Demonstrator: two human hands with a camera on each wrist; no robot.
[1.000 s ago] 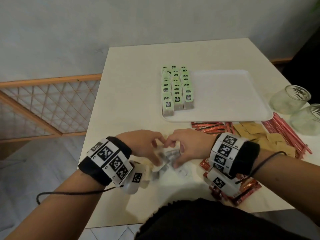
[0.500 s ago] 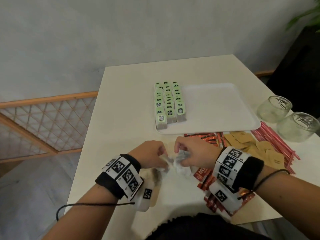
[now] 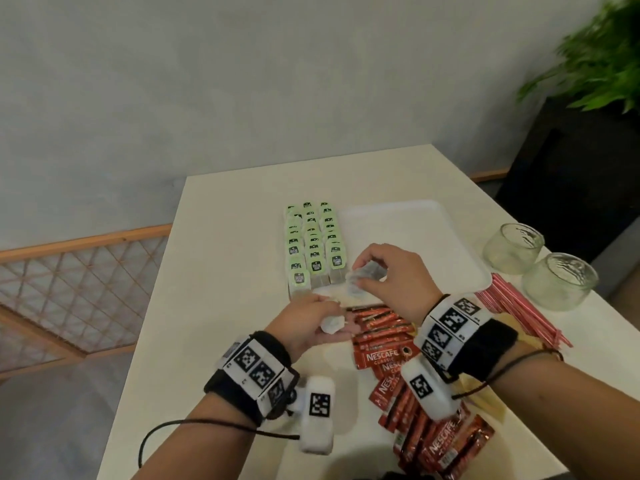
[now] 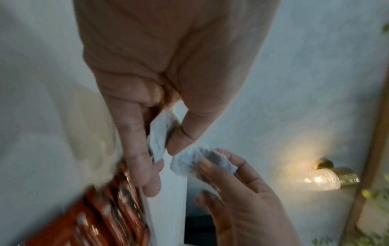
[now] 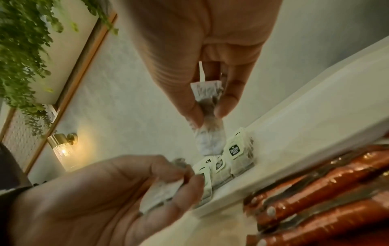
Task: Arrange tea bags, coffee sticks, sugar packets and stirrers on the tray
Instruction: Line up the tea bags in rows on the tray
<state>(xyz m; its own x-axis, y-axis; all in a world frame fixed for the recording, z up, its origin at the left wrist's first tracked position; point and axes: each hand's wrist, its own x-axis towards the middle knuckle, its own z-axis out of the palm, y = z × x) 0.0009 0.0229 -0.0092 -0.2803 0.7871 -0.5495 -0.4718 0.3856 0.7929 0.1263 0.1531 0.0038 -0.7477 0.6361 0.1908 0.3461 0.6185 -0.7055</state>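
A white tray [image 3: 433, 233] lies mid-table, with three rows of green-tagged tea bags [image 3: 313, 244] standing along its left side. My right hand [image 3: 356, 275] pinches a crumpled tea bag [image 5: 208, 119] between thumb and fingers, just above the front of those rows [image 5: 233, 154]. My left hand [image 3: 329, 317] pinches another tea bag [image 4: 160, 138] beside the tray's near left corner. Red coffee sticks [image 3: 381, 341] are piled in front of the tray, partly under my right wrist. Red stirrers [image 3: 526, 313] lie to the right. Brown sugar packets are mostly hidden by my right wrist.
Two small glass jars [image 3: 512, 247] [image 3: 557, 280] stand right of the tray, near the table's right edge. A wooden lattice rail [image 3: 86, 289] runs off the left side. A dark planter with a green plant [image 3: 595, 64] stands at the back right.
Both hands have left the near table and moved forward to the tray. They were close together; now they are apart, each with a tea bag, the right one raised over the rows.
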